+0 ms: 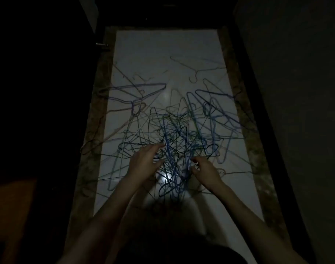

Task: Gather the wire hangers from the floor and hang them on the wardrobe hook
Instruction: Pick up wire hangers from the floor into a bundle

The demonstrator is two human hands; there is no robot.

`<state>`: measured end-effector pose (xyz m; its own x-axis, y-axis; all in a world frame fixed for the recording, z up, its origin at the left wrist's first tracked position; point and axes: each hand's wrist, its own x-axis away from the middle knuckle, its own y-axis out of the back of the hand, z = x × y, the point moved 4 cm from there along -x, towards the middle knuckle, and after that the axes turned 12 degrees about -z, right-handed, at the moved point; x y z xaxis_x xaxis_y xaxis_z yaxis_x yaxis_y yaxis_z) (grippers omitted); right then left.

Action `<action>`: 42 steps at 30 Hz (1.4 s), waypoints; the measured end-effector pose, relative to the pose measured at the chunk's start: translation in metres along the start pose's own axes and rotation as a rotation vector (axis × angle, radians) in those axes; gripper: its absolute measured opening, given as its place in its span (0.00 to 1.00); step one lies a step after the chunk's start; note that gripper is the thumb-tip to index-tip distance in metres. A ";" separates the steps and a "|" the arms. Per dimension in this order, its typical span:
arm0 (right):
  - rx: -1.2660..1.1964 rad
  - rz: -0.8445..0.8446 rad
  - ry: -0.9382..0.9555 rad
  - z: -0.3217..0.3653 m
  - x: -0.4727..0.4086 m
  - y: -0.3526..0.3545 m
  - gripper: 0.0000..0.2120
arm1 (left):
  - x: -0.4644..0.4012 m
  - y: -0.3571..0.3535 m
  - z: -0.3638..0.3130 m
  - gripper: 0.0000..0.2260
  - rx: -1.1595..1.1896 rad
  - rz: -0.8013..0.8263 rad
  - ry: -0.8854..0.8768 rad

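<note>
Both arms reach forward (right hand (204,168) pinching hangers (174,130)).

A pale glossy floor (143,54) runs between mottled brown borders (258,149), with a small metal handle (101,44) at its left edge.

Both bare forearms reach forward and down from the bottom of the view, converging toward the middle. The left hand (145,161) is held palm down, its fingers (159,144) stretched forward and slightly spread. The right hand (205,167) lies just beside it, apart, its fingers (194,160) curled inward, pinching thin blue wire.
</note>
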<state>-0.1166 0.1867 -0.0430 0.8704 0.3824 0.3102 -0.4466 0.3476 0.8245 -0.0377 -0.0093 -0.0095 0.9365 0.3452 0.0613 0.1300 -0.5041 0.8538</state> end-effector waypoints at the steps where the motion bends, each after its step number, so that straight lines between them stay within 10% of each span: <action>1: 0.001 -0.004 0.007 -0.007 -0.010 -0.017 0.18 | -0.005 -0.018 0.011 0.24 -0.005 -0.003 -0.007; 13: -0.117 -0.014 0.117 -0.049 -0.127 -0.147 0.18 | -0.069 -0.183 0.101 0.28 -0.106 0.012 -0.124; 25: -0.252 0.009 0.071 -0.035 -0.136 -0.184 0.16 | -0.089 -0.188 0.120 0.09 -0.139 -0.264 -0.108; 33: -0.781 -0.079 0.009 -0.008 -0.132 -0.164 0.05 | -0.070 -0.190 0.102 0.05 0.109 -0.430 -0.194; 42: -1.050 -0.096 -0.210 -0.025 -0.137 -0.162 0.10 | -0.056 -0.194 0.161 0.18 0.340 -0.447 0.224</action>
<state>-0.1690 0.0990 -0.2306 0.8847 0.1944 0.4237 -0.2425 0.9681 0.0622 -0.0628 -0.0579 -0.2618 0.6806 0.7217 -0.1259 0.6263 -0.4839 0.6112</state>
